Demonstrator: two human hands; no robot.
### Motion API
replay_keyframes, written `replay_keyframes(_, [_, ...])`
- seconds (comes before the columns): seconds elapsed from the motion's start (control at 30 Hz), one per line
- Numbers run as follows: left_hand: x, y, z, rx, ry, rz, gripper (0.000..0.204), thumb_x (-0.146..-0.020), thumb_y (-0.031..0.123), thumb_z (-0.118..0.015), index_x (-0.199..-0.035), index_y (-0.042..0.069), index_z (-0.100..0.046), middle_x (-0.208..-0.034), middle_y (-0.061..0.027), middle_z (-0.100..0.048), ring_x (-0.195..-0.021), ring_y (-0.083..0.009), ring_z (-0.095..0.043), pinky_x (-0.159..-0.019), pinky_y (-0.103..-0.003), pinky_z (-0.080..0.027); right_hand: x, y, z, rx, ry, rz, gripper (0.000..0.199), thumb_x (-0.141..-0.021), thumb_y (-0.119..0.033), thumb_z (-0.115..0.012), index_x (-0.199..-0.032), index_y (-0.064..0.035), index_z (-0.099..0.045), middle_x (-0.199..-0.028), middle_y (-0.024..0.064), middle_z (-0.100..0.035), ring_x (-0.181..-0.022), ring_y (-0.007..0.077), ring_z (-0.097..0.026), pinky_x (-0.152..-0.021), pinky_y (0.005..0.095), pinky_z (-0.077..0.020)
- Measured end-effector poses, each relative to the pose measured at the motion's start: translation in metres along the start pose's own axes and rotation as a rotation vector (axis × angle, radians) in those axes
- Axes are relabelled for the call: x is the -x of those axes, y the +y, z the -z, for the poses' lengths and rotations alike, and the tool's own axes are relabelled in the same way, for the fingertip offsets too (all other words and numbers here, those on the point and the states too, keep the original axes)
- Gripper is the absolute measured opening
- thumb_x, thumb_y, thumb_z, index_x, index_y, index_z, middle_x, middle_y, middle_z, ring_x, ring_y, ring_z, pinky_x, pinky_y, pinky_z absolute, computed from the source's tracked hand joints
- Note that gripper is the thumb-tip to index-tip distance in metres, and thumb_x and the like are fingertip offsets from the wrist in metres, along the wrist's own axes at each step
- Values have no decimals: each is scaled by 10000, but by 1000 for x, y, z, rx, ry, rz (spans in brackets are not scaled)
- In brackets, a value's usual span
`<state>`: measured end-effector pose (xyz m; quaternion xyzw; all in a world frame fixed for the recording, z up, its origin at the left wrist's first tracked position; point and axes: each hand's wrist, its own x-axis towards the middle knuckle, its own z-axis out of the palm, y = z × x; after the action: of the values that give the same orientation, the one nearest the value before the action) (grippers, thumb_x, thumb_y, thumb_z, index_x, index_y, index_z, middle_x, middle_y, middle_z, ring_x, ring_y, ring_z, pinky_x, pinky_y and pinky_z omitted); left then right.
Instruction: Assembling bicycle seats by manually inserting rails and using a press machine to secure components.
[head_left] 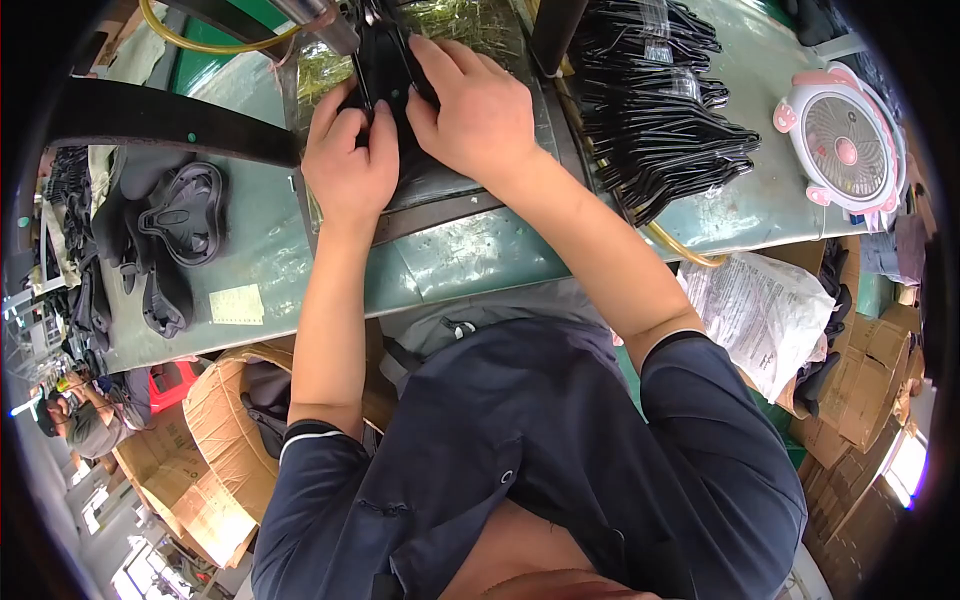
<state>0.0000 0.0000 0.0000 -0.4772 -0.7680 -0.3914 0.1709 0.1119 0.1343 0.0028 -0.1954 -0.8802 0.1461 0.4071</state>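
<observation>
Up at the bench's far edge, both hands press a black moulded piece (385, 70) flat: the left hand (350, 165) has fingers curled against its lower edge, the right hand (470, 110) lies spread over its right side. Right of those fingers lie bagged black hangers (660, 110) and a pink-white fan (845, 145); lower left, a pale yellow label (237, 304) and open cardboard boxes (205, 470).

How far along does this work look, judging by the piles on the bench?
Seemingly done: bagged black pieces stacked at the right. In hand: the left hand and right hand press one black piece on the machine plate. Possibly left: loose black moulded parts at the left; I cannot tell how many.
</observation>
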Motion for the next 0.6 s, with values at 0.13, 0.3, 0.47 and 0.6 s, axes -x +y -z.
replay_keyframes(0.13, [-3, 1, -9, 57, 164, -76, 316, -866, 152, -824, -1119, 40, -671, -1326, -206, -696, -1071, -380, -715, -898, -389, -582, -2, 3, 1, -108, 143, 29, 737, -890, -409, -808, -1421, 38, -562, -1203, 221, -720, -1011, 382, -739, -800, 417, -621])
replay_keyframes(0.3, [0, 13, -1, 15, 241, -34, 457, -835, 181, -853, -1209, 30, -637, -1279, -215, -689, -1137, -397, -688, -969, -443, -554, 3, 0, 12, -133, 137, 38, 799, -911, -472, -775, -1417, 95, -529, -1237, 290, -685, -1061, 458, -715, -854, 472, -614])
replay_keyframes(0.47, [-8, 25, 24, 31, -46, 195, 454, -816, 186, -795, -1214, 6, -669, -1208, -178, -719, -1112, -393, -693, -1012, -426, -542, 3, -8, 41, -419, -48, -237, 689, -980, -435, -703, -1400, 91, -556, -1321, 322, -649, -1134, 504, -687, -948, 504, -586])
replay_keyframes(0.6, [4, 24, 65, 479, -187, 583, 331, -798, 37, -707, -1116, -46, -740, -1116, -104, -775, -976, -164, -705, -906, -287, -537, 18, 7, 107, -617, -186, -84, 537, -936, -172, -683, -1436, 1, -585, -1409, 254, -637, -1256, 441, -649, -1052, 482, -532])
